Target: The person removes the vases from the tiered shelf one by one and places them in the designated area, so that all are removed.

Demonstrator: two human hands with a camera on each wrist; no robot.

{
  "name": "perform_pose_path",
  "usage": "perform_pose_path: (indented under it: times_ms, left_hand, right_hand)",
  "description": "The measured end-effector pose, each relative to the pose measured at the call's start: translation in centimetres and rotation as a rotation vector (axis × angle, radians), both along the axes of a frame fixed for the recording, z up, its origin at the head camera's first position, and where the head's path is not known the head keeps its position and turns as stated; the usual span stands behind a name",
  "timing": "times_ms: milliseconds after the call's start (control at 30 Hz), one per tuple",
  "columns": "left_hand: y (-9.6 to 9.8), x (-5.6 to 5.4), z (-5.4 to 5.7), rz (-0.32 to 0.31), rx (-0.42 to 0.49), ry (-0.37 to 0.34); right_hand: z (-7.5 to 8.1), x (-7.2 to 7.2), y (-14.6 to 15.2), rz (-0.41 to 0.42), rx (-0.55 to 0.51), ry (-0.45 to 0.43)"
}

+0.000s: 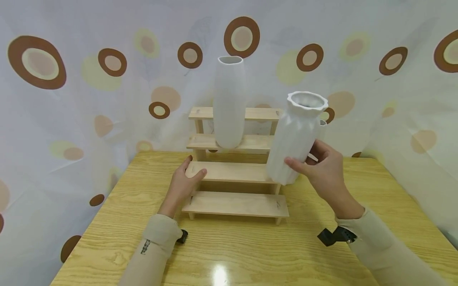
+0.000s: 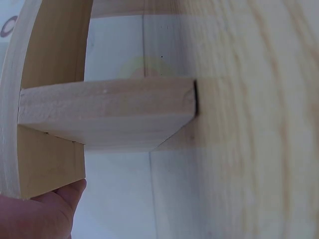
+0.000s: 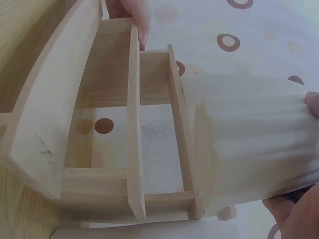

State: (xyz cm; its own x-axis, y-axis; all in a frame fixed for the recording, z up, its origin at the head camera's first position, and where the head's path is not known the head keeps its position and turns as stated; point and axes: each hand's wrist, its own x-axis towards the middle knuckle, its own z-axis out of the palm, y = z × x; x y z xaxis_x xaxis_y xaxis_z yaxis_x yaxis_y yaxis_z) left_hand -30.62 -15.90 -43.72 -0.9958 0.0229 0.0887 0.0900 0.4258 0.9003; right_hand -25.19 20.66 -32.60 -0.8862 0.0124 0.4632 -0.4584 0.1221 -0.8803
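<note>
My right hand (image 1: 323, 172) holds a white fluted vase (image 1: 294, 139) with a scalloped rim, thumb on the near side and fingers behind. Tilted, its base overlaps the right end of a low step of the wooden tiered stand (image 1: 232, 204) in the head view. In the right wrist view the vase (image 3: 249, 134) lies across the right side. At the stand's left end, my left hand (image 1: 181, 184) grips the second step from the bottom, thumb over the board. A tall smooth white vase (image 1: 229, 103) stands upright on the stand's third step.
Behind the held vase, the rim of another white vessel (image 1: 323, 123) shows, mostly hidden. The stand sits on a wood-grain table (image 1: 214, 246). A white cloth backdrop (image 1: 107, 24) with brown and yellow circles hangs behind and at both sides.
</note>
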Motion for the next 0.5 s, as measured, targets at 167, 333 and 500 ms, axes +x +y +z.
perform_pose_path:
  times_ms: [167, 333, 500]
  left_hand:
    - [-0.1, 0.0, -0.1, 0.001, -0.008, -0.004]
    - [0.0, 0.0, 0.0, 0.0, -0.004, 0.0]
    - [-0.1, 0.0, 0.0, 0.0, 0.0, -0.003]
  right_hand:
    - [-0.5, 0.5, 0.5, -0.016, 0.008, 0.004]
    - [-1.0, 1.1, 1.1, -0.021, 0.011, 0.007]
    - [-1.5, 1.6, 1.7, -0.031, 0.011, -0.005]
